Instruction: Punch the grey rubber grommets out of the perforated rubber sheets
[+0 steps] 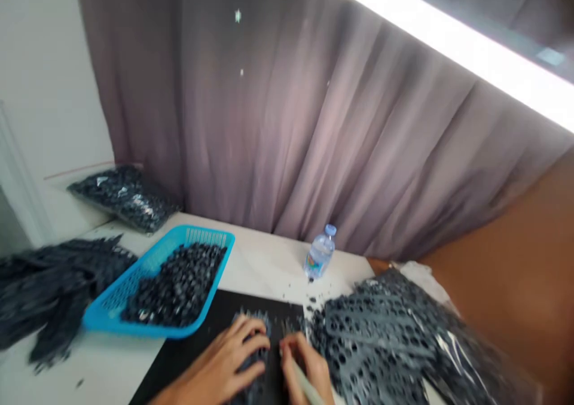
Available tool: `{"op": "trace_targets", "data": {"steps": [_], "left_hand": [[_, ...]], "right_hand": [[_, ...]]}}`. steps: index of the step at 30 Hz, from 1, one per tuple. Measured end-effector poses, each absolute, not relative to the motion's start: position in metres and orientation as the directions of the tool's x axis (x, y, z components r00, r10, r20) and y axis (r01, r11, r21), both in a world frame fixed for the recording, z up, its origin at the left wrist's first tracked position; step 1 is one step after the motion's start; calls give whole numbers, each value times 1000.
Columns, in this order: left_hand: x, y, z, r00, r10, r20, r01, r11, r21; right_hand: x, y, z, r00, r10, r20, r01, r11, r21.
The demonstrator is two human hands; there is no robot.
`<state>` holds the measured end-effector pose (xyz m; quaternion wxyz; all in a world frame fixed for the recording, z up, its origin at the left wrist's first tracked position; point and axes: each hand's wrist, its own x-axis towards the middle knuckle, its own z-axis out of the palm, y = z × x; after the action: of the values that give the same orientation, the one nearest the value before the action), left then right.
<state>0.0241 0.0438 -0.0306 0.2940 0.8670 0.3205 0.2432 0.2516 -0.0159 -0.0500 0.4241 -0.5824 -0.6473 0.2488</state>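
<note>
My left hand [235,357] lies over a dark perforated rubbery piece [251,320], its fingers apart and slightly bent, touching it from above. Under both hands is a black mat [224,309]. Gripped in my right hand [309,360] is a pale, slim pen-like tool [307,384], tip down near the mat; blur and fingers hide its tip. Just right of that hand rises a heap of dark sheets with round holes [376,327]. Small dark bits lie around the mat's right edge.
A blue basket [92,318] of small black pieces stands left of the mat. Farther left are dark strips [58,279] and a clear bag of black pieces [130,195]. A water bottle [320,254] stands behind the mat, before a curtain [251,124].
</note>
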Motion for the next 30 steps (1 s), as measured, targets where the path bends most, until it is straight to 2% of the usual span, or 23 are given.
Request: {"op": "trace_targets", "data": {"steps": [2,6,16,22,30], "left_hand": [[20,35,-25,697,679,231,440,-659,610],[18,42,-19,731,626,271,455,-743,491],[16,44,-21,717,663,216,474,-691,546],[17,47,-22,720,663,203,472,-683,558],[15,48,-25,719,664,206,450,-670,590]], "right_hand": [[245,-30,-46,121,958,259,501,167,-849],[239,-32,-29,92,965,246,496,170,-851],[238,-37,-30,-12,1000,27,254,29,-967],[236,-30,-31,39,999,22,276,10,-961],[236,-31,-31,7,999,44,327,39,-944]]}}
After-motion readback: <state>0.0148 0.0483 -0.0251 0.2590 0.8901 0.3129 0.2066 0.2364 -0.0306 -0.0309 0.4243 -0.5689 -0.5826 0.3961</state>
